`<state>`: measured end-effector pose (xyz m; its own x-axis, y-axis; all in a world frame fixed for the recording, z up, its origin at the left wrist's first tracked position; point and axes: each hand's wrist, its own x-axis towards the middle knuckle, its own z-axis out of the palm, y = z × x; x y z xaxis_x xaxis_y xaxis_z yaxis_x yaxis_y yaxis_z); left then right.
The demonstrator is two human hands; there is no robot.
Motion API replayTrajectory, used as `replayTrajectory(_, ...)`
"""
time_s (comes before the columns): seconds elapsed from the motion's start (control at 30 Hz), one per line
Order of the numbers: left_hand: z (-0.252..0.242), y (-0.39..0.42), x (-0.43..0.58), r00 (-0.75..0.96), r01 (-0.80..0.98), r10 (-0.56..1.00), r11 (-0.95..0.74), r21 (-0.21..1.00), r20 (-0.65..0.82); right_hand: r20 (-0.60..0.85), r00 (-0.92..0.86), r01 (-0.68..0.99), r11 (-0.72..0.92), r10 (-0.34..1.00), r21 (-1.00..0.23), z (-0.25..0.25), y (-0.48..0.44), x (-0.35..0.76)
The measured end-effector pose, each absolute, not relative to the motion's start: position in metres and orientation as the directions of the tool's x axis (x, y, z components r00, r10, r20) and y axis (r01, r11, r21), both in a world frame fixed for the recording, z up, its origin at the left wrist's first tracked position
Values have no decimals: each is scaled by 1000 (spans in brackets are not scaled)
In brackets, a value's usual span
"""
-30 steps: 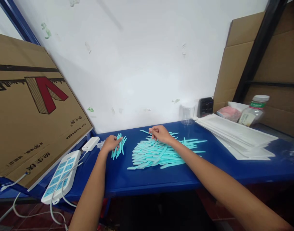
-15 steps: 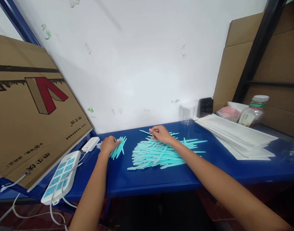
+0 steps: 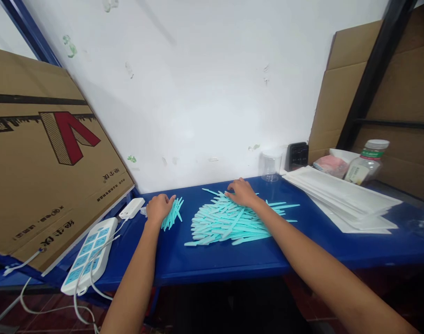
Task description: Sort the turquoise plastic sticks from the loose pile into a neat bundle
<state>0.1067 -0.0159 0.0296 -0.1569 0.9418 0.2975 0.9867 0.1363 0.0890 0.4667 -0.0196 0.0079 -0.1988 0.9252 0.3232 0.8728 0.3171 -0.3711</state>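
A large pile of turquoise plastic sticks [image 3: 229, 221] lies on the blue table [image 3: 232, 257]. My right hand [image 3: 242, 192] rests on the far top of this pile, its fingers spread flat over the sticks. A small bundle of the same sticks [image 3: 173, 213] lies to the left. My left hand [image 3: 158, 207] is curled round the bundle's left side, gripping it against the table.
A white power strip [image 3: 87, 254] with cables and a white adapter [image 3: 131, 208] lie at the left, below a leaning cardboard box [image 3: 41, 162]. White flat bags [image 3: 344, 199] are stacked at right. A clear cup [image 3: 270, 164], a black device [image 3: 297, 155] and a bottle [image 3: 366, 162] stand at the back.
My right hand has opened from a pinch and moved a little right, flat onto the pile. My left hand has set the bundle lower on the table.
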Motion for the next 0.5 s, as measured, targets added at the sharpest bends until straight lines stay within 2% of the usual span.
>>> replayTrajectory(0.23,28,-22,131,-55,995,900,13,100,432,195,-260,884,315,946,-346,1,-11,473)
replayTrajectory(0.5,27,-30,151,80,971,888,-172,166,453,180,-279,862,329,943,-386,-2,-7,474)
